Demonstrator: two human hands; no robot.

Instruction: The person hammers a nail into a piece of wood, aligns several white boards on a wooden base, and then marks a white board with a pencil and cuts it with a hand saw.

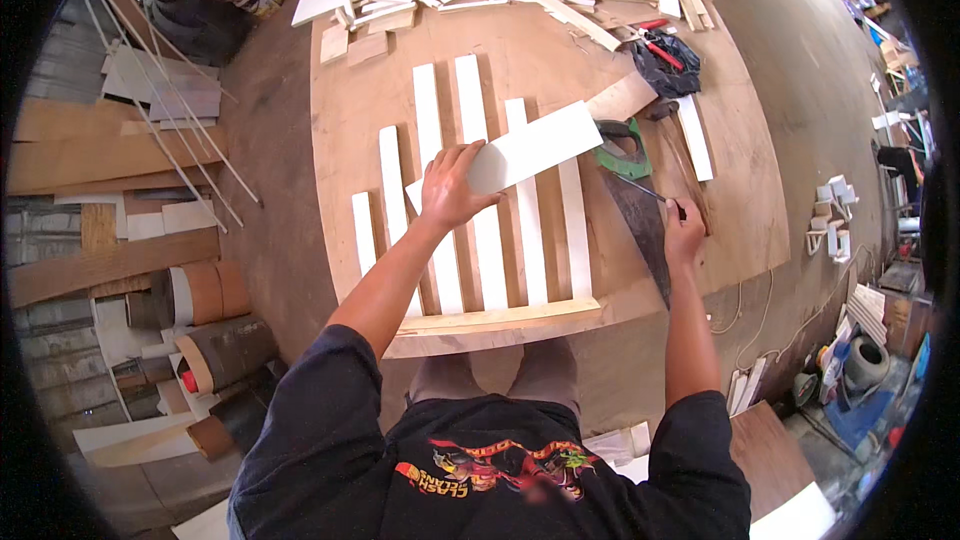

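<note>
My left hand (455, 185) grips one end of a wide white board (535, 148), which lies slanted across several long white slats (483, 210). The slats are spaced apart side by side and differ in length. Along their near ends runs a pale wooden strip (500, 316) by the table's front edge. To the right, my right hand (684, 225) is closed around a slim dark pencil-like stick (642, 188), whose exact kind is too small to tell. It points toward a handsaw (624, 150) with a green handle, just beyond the board's right end. The saw's dark blade reaches toward me.
A hammer (685, 150) and a short white piece (694, 138) lie right of the saw. Red-handled pliers (660, 48) rest on a black plastic bag (672, 68). Wood offcuts (400, 0) cover the table's far end. Rolls of sheet material (225, 355) lie at the left.
</note>
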